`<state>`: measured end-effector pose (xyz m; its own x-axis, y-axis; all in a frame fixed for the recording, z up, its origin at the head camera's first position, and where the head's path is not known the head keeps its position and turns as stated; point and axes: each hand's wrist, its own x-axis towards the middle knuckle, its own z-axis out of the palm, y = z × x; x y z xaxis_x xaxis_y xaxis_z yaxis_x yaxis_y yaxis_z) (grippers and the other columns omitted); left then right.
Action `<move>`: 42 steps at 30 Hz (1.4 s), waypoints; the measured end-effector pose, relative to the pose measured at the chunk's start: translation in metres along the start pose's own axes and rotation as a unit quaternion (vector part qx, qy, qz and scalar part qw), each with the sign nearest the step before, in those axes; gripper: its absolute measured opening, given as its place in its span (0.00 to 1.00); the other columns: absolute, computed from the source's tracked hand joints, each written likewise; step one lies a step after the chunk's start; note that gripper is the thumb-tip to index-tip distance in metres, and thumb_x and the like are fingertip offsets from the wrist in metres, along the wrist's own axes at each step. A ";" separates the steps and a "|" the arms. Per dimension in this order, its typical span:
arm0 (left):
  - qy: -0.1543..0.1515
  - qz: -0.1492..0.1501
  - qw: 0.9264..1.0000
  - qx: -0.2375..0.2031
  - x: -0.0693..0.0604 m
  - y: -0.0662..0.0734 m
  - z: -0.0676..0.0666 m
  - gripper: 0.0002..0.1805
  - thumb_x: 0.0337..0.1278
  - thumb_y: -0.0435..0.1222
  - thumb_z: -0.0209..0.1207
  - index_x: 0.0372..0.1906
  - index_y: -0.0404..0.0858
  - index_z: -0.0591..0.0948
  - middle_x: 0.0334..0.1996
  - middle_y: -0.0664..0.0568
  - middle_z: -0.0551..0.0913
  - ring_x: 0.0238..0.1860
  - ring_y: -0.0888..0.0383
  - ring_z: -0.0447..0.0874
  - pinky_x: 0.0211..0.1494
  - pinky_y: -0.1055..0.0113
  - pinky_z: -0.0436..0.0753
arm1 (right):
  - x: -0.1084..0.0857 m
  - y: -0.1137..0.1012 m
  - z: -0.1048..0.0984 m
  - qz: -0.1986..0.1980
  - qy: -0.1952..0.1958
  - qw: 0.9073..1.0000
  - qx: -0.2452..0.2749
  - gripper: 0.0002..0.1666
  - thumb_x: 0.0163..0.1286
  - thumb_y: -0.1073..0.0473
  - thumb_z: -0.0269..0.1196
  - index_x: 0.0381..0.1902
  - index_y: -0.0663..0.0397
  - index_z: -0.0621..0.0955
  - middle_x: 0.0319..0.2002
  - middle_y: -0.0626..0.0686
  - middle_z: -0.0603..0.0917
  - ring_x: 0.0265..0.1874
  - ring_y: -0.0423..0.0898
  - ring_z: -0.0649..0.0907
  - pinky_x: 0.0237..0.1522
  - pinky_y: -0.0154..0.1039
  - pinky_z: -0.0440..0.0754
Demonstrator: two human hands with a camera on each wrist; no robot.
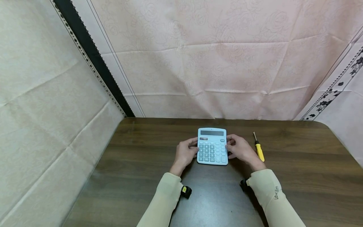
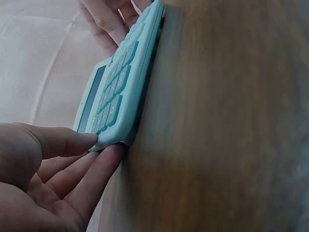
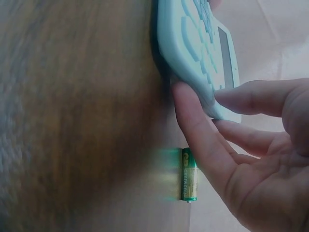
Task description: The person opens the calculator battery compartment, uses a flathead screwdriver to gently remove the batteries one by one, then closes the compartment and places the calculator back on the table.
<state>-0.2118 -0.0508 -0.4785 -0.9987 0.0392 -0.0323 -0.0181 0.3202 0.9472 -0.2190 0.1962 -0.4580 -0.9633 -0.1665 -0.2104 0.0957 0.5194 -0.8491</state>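
Observation:
A light blue calculator (image 1: 212,146) faces up between my two hands, its display at the far end. My left hand (image 1: 185,154) holds its left edge, thumb at the top side and fingers at the lower side, as the left wrist view (image 2: 63,179) shows. On the opposite edge my right hand (image 1: 241,148) grips the same way; in the right wrist view, the thumb (image 3: 256,96) lies near the keys and a fingertip reaches beneath. A green and gold battery (image 3: 189,175) is beside the right fingers; the head view does not show it.
A screwdriver (image 1: 259,152) with a yellow and black handle lies to the right of my right hand. The brown wooden table (image 1: 122,189) ends at a far edge, where a pale patterned cloth (image 1: 227,69) hangs. Another cloth (image 1: 42,126) hangs along the left side.

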 end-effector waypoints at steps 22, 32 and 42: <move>-0.008 -0.008 1.000 -0.018 0.000 -0.006 -0.001 0.22 0.69 0.25 0.65 0.65 0.37 0.86 0.56 0.46 0.89 0.46 0.57 0.91 0.43 0.62 0.90 | 0.004 0.012 -0.001 0.009 -0.028 0.999 0.041 0.31 0.80 0.64 0.57 0.76 0.69 0.66 0.53 0.67 0.77 0.45 0.56 0.83 0.45 0.48 0.90; -0.012 -0.008 1.000 -0.022 0.003 -0.009 -0.003 0.22 0.71 0.25 0.64 0.66 0.38 0.85 0.57 0.47 0.89 0.45 0.58 0.91 0.42 0.64 0.90 | 0.006 0.015 -0.006 0.028 -0.057 0.994 0.086 0.35 0.80 0.62 0.59 0.79 0.68 0.62 0.55 0.66 0.75 0.49 0.56 0.82 0.49 0.48 0.89; -0.016 -0.004 0.999 -0.030 0.003 -0.009 -0.003 0.22 0.70 0.25 0.64 0.66 0.38 0.85 0.57 0.45 0.88 0.46 0.56 0.91 0.41 0.62 0.90 | 0.005 0.016 -0.004 0.016 -0.046 0.995 0.085 0.35 0.80 0.60 0.62 0.78 0.68 0.65 0.54 0.65 0.77 0.46 0.55 0.84 0.49 0.49 0.89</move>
<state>-0.2152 -0.0567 -0.4862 -0.9965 0.0679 -0.0496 -0.0301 0.2629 0.9644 -0.2232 0.2069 -0.4703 -0.9330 -0.2323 -0.2747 0.1740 0.3770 -0.9097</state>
